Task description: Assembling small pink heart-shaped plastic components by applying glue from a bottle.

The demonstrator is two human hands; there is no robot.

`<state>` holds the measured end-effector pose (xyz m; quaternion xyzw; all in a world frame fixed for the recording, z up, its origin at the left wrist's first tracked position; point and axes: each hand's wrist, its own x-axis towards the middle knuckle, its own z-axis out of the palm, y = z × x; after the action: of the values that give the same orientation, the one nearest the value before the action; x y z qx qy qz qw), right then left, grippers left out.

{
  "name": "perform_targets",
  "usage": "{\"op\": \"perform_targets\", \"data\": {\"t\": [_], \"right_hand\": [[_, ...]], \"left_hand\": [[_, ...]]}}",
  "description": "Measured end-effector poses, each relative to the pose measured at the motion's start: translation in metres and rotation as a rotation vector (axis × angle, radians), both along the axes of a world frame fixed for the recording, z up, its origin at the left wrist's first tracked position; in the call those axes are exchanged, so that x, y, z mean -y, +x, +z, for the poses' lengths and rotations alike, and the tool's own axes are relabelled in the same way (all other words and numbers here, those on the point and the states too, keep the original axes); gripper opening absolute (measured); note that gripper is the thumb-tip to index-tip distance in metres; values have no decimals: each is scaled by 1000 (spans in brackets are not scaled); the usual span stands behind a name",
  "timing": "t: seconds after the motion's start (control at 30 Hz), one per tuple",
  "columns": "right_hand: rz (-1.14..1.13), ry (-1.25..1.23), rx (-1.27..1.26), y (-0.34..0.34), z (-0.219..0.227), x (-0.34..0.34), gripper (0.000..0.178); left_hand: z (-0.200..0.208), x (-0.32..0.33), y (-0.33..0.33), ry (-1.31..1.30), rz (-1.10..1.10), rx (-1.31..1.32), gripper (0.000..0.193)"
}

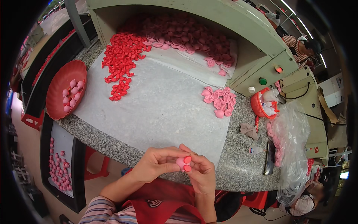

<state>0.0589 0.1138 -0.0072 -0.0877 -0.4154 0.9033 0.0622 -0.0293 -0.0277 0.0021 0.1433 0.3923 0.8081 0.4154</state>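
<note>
Both hands meet over the near edge of the worktop, closed around one small rounded pink piece (181,162) with two red oval parts on its right side. My left hand (158,162) pinches it from the left between thumb and fingers. From the right, the fingers of my right hand (201,170) press by the red parts. Beyond the hands lies a white sheet (164,104). A heap of small red parts (123,56) spreads over its far left, and a small pile of thin pink pieces (220,100) lies at its right edge.
A red fluted bowl (54,95) with several pink pieces stands at the left. A pale green cabinet (257,56) arches over a large pink heap (186,33). At right are a red basket (259,106) of bottles, a small glue bottle (256,150), a phone (269,158) and a plastic bag (294,149).
</note>
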Motion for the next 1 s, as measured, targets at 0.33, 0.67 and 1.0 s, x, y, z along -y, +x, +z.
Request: {"op": "perform_targets", "data": {"t": [0.33, 0.67, 1.0], "right_hand": [[35, 96, -36, -1, -1, -6, 42], [-138, 389, -20, 1, 8, 11, 48], [-238, 951, -27, 5, 31, 12, 35]], "left_hand": [[3, 4, 4, -2, 33, -193, 33], [16, -1, 11, -418, 363, -1042, 48], [-3, 2, 9, 81, 75, -70, 43]]}}
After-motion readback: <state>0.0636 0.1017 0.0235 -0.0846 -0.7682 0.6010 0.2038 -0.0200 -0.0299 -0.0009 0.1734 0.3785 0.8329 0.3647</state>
